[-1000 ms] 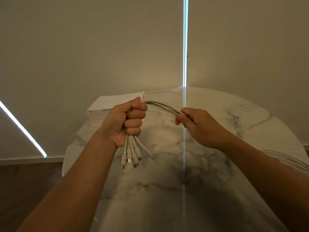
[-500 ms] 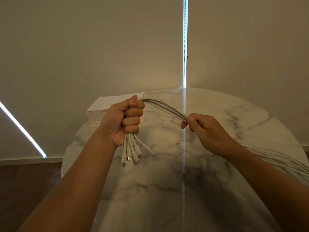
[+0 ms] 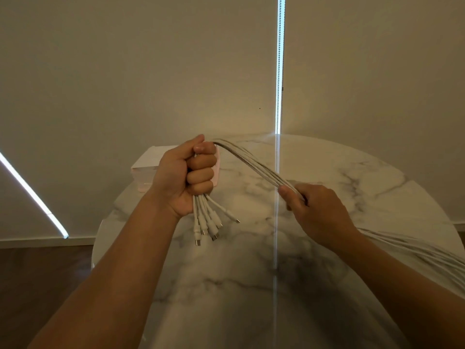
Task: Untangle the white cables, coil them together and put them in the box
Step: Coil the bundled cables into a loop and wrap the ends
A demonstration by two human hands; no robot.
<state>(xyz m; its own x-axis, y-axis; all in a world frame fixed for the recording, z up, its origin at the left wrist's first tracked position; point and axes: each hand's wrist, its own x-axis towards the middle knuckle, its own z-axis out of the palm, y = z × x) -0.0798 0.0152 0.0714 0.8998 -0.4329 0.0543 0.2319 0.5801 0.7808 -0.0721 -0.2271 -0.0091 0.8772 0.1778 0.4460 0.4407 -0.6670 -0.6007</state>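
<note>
Several white cables (image 3: 254, 164) bunched in my left hand (image 3: 185, 177), fist clenched, plugs dangling above table (image 3: 377, 187). Right hand (image 3: 314, 210) closed loosely round strands; box (image 3: 148, 161) behind fist. Risk: loose right grip, tails off table edge snag, bundle splays.

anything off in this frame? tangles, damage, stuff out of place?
Nothing stands out. The left hand grips the white cables in a fist, plug ends hanging below. The right hand holds the bundle further along; strands look parallel, no knots visible. The box sits on the marble table, partly hidden.
</note>
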